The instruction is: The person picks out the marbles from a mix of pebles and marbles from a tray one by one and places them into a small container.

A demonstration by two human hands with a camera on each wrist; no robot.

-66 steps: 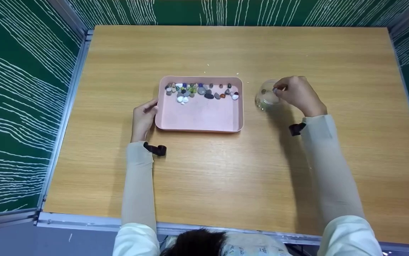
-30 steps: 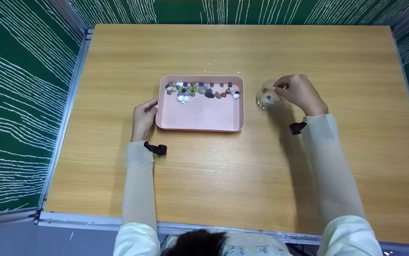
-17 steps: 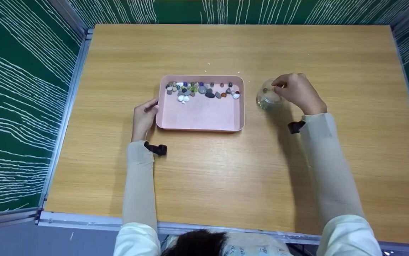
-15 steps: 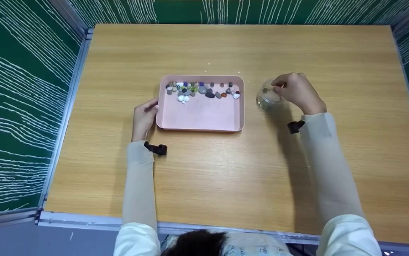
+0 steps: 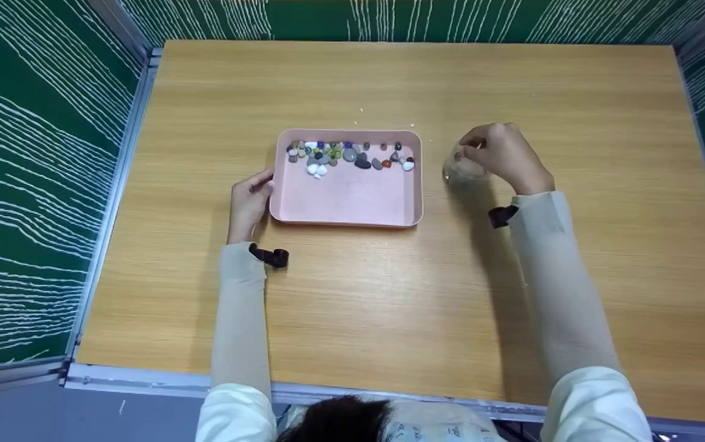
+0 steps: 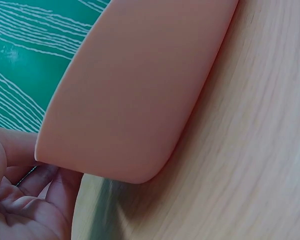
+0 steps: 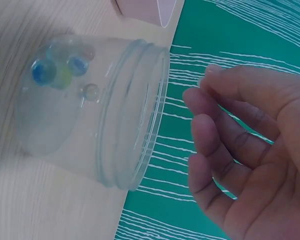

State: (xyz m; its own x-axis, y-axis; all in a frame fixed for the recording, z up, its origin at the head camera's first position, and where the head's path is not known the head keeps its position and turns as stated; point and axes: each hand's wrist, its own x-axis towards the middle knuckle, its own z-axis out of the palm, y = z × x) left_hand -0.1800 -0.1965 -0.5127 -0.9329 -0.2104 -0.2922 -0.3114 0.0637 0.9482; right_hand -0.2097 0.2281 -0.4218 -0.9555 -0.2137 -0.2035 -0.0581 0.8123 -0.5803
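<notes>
My left hand (image 5: 248, 205) grips the left wall of a pink tray (image 5: 346, 205), with fingers at its rim and corner in the left wrist view. Inside, along the back, lie several pebbles (image 5: 362, 164) and glass marbles, white, grey, dark, green and orange. On the right stands a clear jar (image 7: 65, 125) with several glass marbles (image 7: 44, 71) at its bottom. My right hand (image 5: 504, 153) is over the jar's mouth; thumb and forefinger pinch a small pale marble, mostly hidden, of which only a translucent edge shows in the right wrist view.
The wooden table (image 5: 364, 307) carries a few tiny white specks behind the tray. Green panels (image 5: 309, 21) with white lines stand around the back and sides. A dark camera (image 5: 502, 216) sits on each wrist.
A bluish marble left my right fingertips and dropped into the jar. The right hand then shifted slightly left over the jar. My left hand and the tray stayed in place.
</notes>
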